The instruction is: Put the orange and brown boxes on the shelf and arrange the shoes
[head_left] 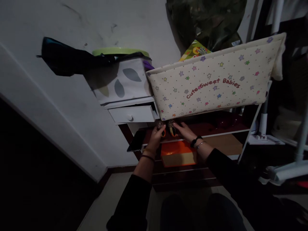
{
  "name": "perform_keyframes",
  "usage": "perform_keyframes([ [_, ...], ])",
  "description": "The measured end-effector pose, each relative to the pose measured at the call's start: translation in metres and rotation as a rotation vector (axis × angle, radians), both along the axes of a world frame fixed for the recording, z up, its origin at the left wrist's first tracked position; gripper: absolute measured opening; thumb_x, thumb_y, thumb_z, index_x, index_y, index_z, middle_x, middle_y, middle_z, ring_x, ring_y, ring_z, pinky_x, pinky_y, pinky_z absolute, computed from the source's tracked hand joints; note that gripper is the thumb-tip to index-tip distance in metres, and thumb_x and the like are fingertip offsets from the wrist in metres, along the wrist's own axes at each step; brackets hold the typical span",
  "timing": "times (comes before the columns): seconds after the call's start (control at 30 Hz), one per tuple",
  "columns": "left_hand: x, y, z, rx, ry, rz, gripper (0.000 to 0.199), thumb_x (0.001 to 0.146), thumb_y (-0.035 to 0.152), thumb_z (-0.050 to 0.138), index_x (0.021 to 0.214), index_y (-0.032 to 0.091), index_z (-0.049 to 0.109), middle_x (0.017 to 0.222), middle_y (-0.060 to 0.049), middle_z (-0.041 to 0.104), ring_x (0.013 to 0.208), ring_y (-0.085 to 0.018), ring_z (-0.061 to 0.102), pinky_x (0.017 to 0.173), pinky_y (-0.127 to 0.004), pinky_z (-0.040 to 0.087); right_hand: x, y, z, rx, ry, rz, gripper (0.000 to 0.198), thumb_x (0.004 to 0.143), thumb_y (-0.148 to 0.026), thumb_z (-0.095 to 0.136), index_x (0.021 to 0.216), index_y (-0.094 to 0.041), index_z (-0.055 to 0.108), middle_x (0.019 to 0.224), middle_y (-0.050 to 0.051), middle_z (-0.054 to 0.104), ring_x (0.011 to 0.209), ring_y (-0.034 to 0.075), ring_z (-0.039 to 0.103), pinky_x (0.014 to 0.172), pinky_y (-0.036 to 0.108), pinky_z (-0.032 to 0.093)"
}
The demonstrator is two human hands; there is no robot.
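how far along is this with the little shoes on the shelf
Midway, it seems. Done: both small shoes sit side by side on the dark shelf, under the star-print cot. In hand: the left hand touches one shoe, the right hand the other; the grip is unclear in the dim light. Left: the hands have not let go, and the orange box below sits untouched.

dark wooden shelf (216,132), white front edge. on it: two small orange shoes (167,128) side by side, dark flat phone-like item (135,141) overhanging left end.

Dim, shadowy, perhaps edge-warped view.
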State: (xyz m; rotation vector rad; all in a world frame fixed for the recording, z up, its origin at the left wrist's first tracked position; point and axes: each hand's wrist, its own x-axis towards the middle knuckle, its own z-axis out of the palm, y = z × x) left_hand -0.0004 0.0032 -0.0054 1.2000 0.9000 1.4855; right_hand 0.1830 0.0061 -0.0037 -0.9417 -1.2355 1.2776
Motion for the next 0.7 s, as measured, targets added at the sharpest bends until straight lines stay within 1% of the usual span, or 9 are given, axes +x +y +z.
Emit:
perform_keyframes([
  [0.1, 0.003, 0.000, -0.002, -0.037, -0.014, 0.036, 0.063, 0.072, 0.054, 0.092, 0.120, 0.018, 0.073, 0.121, -0.013, 0.079, 0.112, -0.031, 0.074, 0.100, -0.047, 0.059, 0.006, 0.000, 0.003, 0.052, -0.049, 0.014, 0.055, 0.088, -0.058, 0.077, 0.131, -0.024, 0.066, 0.135, 0.012, 0.075, 0.119, 0.029, 0.073, 0.088, 0.042, 0.066],
  [0.23, 0.005, -0.003, 0.002, -0.003, -0.031, 0.021, 0.062, 0.072, 0.052, 0.092, 0.120, 0.018, 0.072, 0.125, -0.013, 0.078, 0.117, -0.031, 0.073, 0.105, -0.047, 0.057, 0.004, 0.004, 0.002, 0.218, -0.138, -0.010, 0.056, 0.076, -0.045, 0.090, 0.124, -0.022, 0.071, 0.132, 0.009, 0.076, 0.123, 0.027, 0.070, 0.108, 0.042, 0.057],
  [0.3, 0.004, -0.006, 0.006, 0.003, -0.029, 0.011, 0.064, 0.070, 0.052, 0.093, 0.120, 0.018, 0.072, 0.127, -0.014, 0.077, 0.120, -0.032, 0.072, 0.107, -0.047, 0.055, -0.001, 0.008, 0.001, 0.286, -0.192, -0.029, 0.052, 0.071, -0.041, 0.093, 0.115, -0.020, 0.073, 0.121, 0.010, 0.079, 0.116, 0.027, 0.072, 0.108, 0.043, 0.055],
  [0.4, 0.003, -0.012, 0.010, 0.034, -0.012, 0.037, 0.065, 0.071, 0.051, 0.093, 0.122, 0.018, 0.070, 0.128, -0.014, 0.077, 0.124, -0.032, 0.070, 0.109, -0.047, 0.053, -0.003, 0.015, -0.003, 0.333, -0.260, -0.052, 0.046, 0.066, -0.038, 0.094, 0.104, -0.018, 0.074, 0.106, 0.009, 0.081, 0.104, 0.029, 0.075, 0.102, 0.046, 0.057],
  [0.47, 0.003, -0.015, 0.010, 0.044, 0.000, 0.049, 0.061, 0.074, 0.049, 0.091, 0.122, 0.018, 0.069, 0.127, -0.013, 0.076, 0.124, -0.031, 0.070, 0.109, -0.047, 0.053, 0.000, 0.019, -0.006, 0.360, -0.294, -0.074, 0.049, 0.066, -0.036, 0.093, 0.107, -0.019, 0.074, 0.108, 0.009, 0.081, 0.106, 0.030, 0.074, 0.103, 0.047, 0.056],
  [0.6, 0.004, -0.015, 0.007, 0.025, 0.008, 0.061, 0.057, 0.077, 0.048, 0.088, 0.121, 0.019, 0.066, 0.130, -0.013, 0.074, 0.120, -0.028, 0.071, 0.104, -0.044, 0.057, 0.010, 0.025, -0.012, 0.408, -0.331, -0.065, 0.056, 0.071, -0.040, 0.090, 0.120, -0.020, 0.071, 0.119, 0.008, 0.080, 0.113, 0.028, 0.073, 0.108, 0.045, 0.053],
  [0.7, 0.005, -0.014, 0.007, 0.039, 0.054, 0.092, 0.056, 0.079, 0.048, 0.086, 0.123, 0.019, 0.066, 0.133, -0.012, 0.073, 0.120, -0.027, 0.070, 0.106, -0.042, 0.055, 0.012, 0.025, -0.012, 0.436, -0.359, -0.067, 0.060, 0.074, -0.043, 0.088, 0.126, -0.020, 0.069, 0.125, 0.010, 0.078, 0.118, 0.029, 0.071, 0.111, 0.046, 0.051],
])
